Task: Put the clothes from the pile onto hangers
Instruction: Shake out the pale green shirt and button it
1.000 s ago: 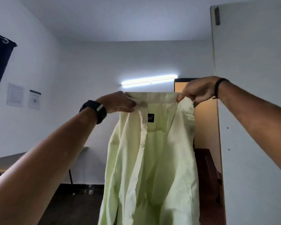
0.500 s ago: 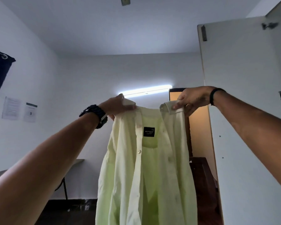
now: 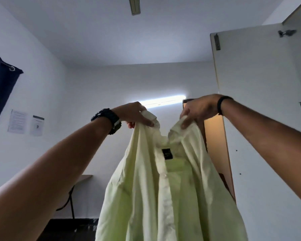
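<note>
Both hands (image 3: 134,115) (image 3: 198,110) drew closer; shirt (image 3: 163,188) collar bunched.

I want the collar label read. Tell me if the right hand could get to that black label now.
Probably not yet: the right hand grips the pale green shirt at the collar, as does the left hand. The black label hangs uncovered just below.

Pale yellow-green shirt (image 3: 165,197) (unbuttoned), hanging from collar
</note>
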